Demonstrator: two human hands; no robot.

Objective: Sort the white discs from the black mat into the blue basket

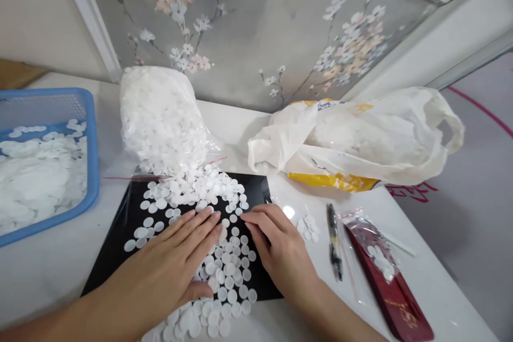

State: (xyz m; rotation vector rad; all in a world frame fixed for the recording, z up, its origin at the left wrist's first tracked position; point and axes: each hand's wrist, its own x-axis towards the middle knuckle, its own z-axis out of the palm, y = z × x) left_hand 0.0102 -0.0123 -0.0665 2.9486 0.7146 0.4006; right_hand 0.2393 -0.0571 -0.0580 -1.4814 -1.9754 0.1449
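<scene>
Many small white translucent discs [229,269] lie over a black board [110,256] and spill past its near edge. My left hand [176,256] rests flat over the discs in the middle of the board, fingers stretched out. Beside it, my right hand [276,240] has thumb and index finger brought together at the right side of the discs. Whether a disc is between those fingertips is too small to tell. At the far edge of the board, a clear zip bag [162,117] full of discs stands with its mouth spilling a pile onto the board.
A blue basket [93,171] with more discs stands at left. Behind right lies a white and yellow plastic bag [360,139]. A black pen [334,240], a few loose discs [308,228] and a dark red case [390,288] under a clear bag lie at right.
</scene>
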